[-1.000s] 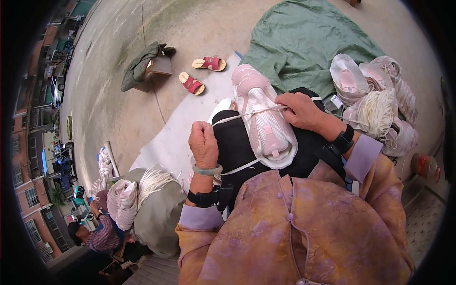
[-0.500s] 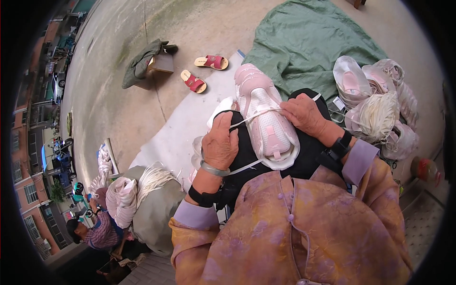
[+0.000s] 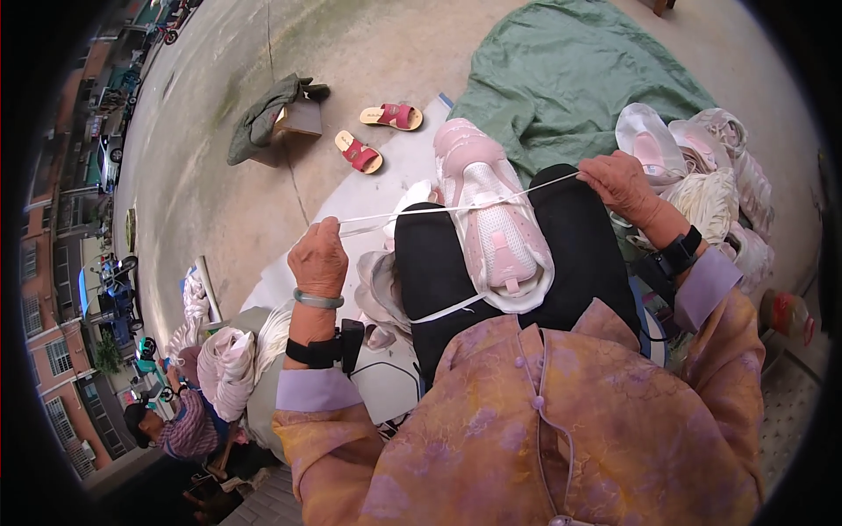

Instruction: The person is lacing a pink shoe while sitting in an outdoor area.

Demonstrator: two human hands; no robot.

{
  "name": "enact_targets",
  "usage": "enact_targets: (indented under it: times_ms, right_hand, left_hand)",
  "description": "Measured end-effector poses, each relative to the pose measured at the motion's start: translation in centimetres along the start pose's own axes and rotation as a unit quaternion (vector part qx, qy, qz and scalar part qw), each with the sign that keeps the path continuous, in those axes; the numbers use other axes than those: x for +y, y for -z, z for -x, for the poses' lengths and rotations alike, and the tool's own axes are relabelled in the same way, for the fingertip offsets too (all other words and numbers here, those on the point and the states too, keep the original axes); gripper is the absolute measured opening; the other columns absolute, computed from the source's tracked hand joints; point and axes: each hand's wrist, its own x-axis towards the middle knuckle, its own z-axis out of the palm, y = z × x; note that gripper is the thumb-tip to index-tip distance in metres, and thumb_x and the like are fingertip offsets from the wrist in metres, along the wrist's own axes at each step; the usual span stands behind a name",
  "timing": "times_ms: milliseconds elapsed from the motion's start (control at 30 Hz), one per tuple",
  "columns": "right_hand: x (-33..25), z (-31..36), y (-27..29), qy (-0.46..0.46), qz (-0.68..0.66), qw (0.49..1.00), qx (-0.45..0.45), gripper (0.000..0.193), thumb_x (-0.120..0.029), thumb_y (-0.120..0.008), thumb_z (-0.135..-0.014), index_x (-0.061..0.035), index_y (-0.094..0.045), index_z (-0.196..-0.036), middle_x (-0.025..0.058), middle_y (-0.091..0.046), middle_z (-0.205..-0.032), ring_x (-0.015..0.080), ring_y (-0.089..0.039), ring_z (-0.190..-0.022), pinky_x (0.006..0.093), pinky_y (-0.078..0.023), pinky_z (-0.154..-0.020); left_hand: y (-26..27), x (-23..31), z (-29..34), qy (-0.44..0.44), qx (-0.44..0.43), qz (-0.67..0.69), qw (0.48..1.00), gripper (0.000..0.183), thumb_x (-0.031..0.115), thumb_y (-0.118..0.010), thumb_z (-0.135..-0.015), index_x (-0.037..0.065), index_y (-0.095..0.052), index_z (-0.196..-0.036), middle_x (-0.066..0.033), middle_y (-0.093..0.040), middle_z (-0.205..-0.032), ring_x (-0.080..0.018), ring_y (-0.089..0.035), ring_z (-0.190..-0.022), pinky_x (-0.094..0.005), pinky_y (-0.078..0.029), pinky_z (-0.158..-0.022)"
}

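A pale pink and white shoe upper (image 3: 496, 249) rests between my black-clad thighs, its toe end pointing away from me. A white shoelace (image 3: 395, 213) runs taut across its throat, stretched out to both sides. My left hand (image 3: 318, 257) is closed on one end, out past my left knee. At the other end, my right hand (image 3: 619, 186) pinches the lace beyond my right knee. A second white strip (image 3: 447, 309) lies across my left thigh from the heel of the upper. More pale shoe parts (image 3: 379, 287) lie partly hidden beside my left leg.
Several pink and white uppers (image 3: 653, 145) with a bundle of white laces (image 3: 704, 207) lie at right, by a green cloth (image 3: 561, 74). Red slippers (image 3: 358, 152) and a box with a dark garment (image 3: 298, 117) stand ahead. Another person (image 3: 180, 427) sits far left.
Both hands have moved apart, the left outward to the left and the right outward and up. The lace between them is now drawn tight. The upper stays in place.
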Motion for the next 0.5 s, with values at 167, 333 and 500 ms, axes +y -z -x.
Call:
enact_targets:
  times_ms: [167,333,500]
  right_hand:
    - [5.6,5.2,7.2,-0.068,0.081,0.994,0.006,0.011,-0.016,-0.057,-0.082,-0.0051,-0.057,-0.084,0.0124,-0.059,-0.073,0.0323,-0.056,-0.066,0.0389,-0.043,-0.059]
    - [9.3,10.7,15.5,-0.143,0.088,0.985,0.027,0.013,-0.009,-0.058,-0.082,-0.0008,-0.059,-0.092,0.0170,-0.061,-0.082,0.0315,-0.060,-0.074,0.0336,-0.046,-0.064]
    - [15.7,17.3,25.5,-0.128,0.240,0.961,0.054,0.020,-0.011,-0.055,-0.087,0.0017,-0.058,-0.102,0.0180,-0.063,-0.094,0.0292,-0.062,-0.087,0.0326,-0.048,-0.076]
  left_hand:
    - [4.0,-10.5,4.7,0.095,0.004,-0.113,0.989,0.008,0.011,-0.053,-0.081,0.010,-0.060,-0.085,-0.0111,-0.061,-0.075,-0.0311,-0.059,-0.067,-0.0380,-0.047,-0.056]
    - [8.4,-15.4,6.5,0.114,0.040,-0.159,0.980,0.009,0.014,-0.055,-0.083,0.008,-0.060,-0.087,-0.0130,-0.062,-0.078,-0.0319,-0.060,-0.070,-0.0385,-0.048,-0.060]
    - [11.3,-18.1,5.5,0.136,0.060,-0.184,0.972,0.013,0.017,-0.055,-0.084,0.008,-0.063,-0.089,-0.0146,-0.063,-0.082,-0.0314,-0.061,-0.074,-0.0363,-0.049,-0.064]
